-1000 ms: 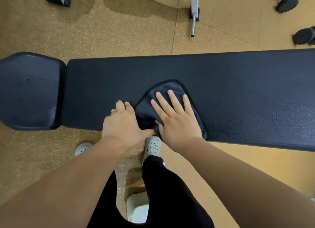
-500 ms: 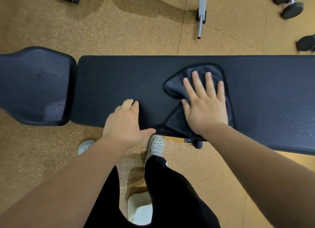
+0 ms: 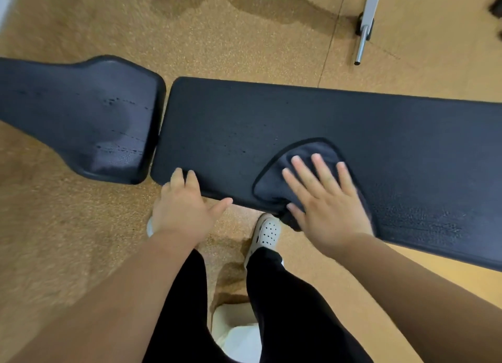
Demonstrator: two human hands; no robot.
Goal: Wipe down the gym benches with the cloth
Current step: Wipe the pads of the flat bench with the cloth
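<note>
The right grip [image 3: 328, 205] is covering the near part of the cloth [image 3: 274, 183]. The table [image 3: 271, 112] is running out past the right edge and its seat pad [image 3: 68, 112] past the left one. The left arm [image 3: 122, 294] is hiding most of one white shoe [image 3: 149, 228].

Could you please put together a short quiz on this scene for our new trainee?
1. True or false: the right hand presses flat, fingers spread, on the cloth.
2. Where does the left hand rest? A) on the cloth B) on the near edge of the long pad C) in the air, touching nothing.
3. Fill in: the person's shoes are ___.
Key: 1 true; 2 B; 3 white.
</note>
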